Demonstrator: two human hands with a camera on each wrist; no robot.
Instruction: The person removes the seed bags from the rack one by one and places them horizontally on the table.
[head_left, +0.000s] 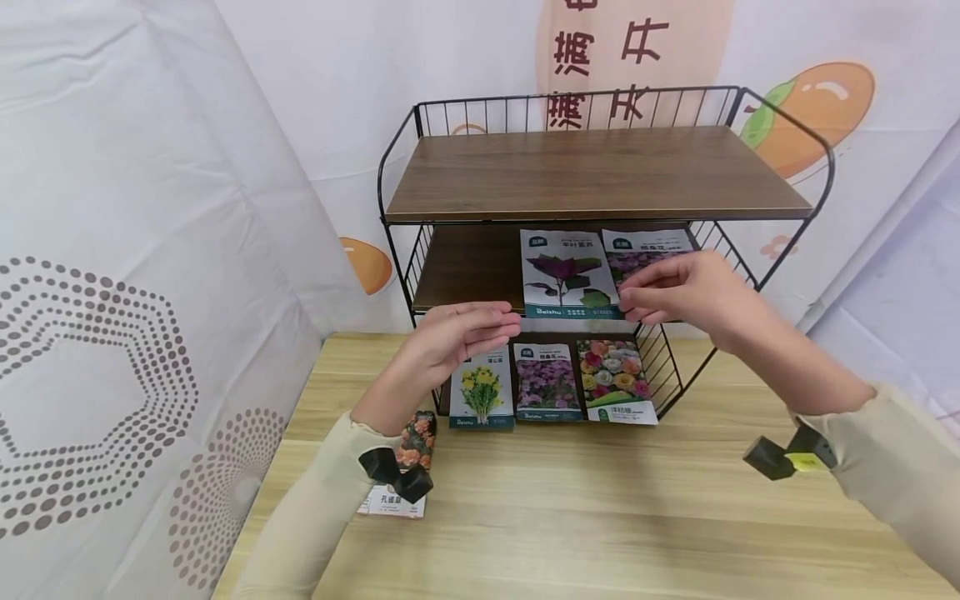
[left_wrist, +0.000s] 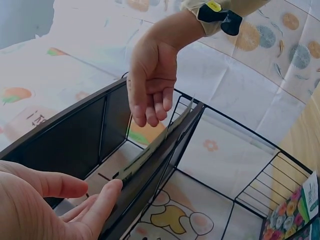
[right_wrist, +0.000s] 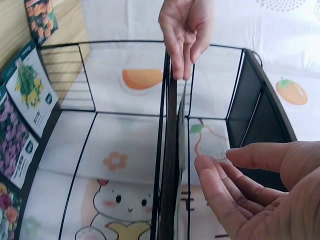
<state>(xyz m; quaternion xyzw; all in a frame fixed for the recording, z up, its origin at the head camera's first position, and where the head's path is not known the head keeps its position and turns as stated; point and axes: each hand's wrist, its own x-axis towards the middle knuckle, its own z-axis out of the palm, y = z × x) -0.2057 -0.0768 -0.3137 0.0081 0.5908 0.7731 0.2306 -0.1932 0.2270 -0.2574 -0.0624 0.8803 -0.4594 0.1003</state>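
Left hand (head_left: pixel 459 335) and right hand (head_left: pixel 686 287), half spread, seem empty beside two seed packets (head_left: pixel 564 271) at middle shelf's (head_left: pixel 471 268) front edge.

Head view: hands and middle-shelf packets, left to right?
Left hand, leaf packet, right hand. Flower packet left out: the right hand overlaps it.
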